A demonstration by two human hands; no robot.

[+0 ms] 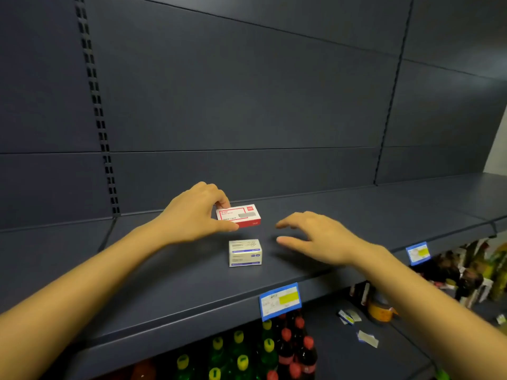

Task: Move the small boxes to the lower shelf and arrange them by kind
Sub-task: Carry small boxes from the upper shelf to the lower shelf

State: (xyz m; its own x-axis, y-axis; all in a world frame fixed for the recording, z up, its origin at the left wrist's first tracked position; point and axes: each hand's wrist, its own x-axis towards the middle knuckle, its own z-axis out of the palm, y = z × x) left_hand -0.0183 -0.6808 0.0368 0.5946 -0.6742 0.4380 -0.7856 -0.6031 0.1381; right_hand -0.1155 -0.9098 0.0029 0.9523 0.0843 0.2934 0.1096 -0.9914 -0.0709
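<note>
dark back panel (247, 91) across the whole upper part, cut off at top and sides. below it a dark upper shelf (356, 215), running out of view left and right. underneath, a lower shelf (397, 360), largely hidden by the board above. only the tops of bottles (238, 352) with yellow and red caps showing there. blurred jars (466, 272) far right, too smeared to name. both forearms cut off at the bottom corners.

left hand (192, 218) curled, thumb in front and fingers behind, pinching the left end of a red and white box (241, 215). fingertips partly hidden behind it. lifted or resting on the upper shelf: cannot tell. right hand (321, 237) wide, fingers spread and loosely bent, holding nothing, hovering low to the right of both boxes and apart from them.

white and blue box (245, 253) flat on the upper shelf, just in front of the red one, between the two hands, touched by neither. print on both boxes unreadable.

blue price tag (279, 300) on the front edge, second tag (417, 252) further right, writing illegible. small packets (347, 316) on the lower shelf, kind unclear.
</note>
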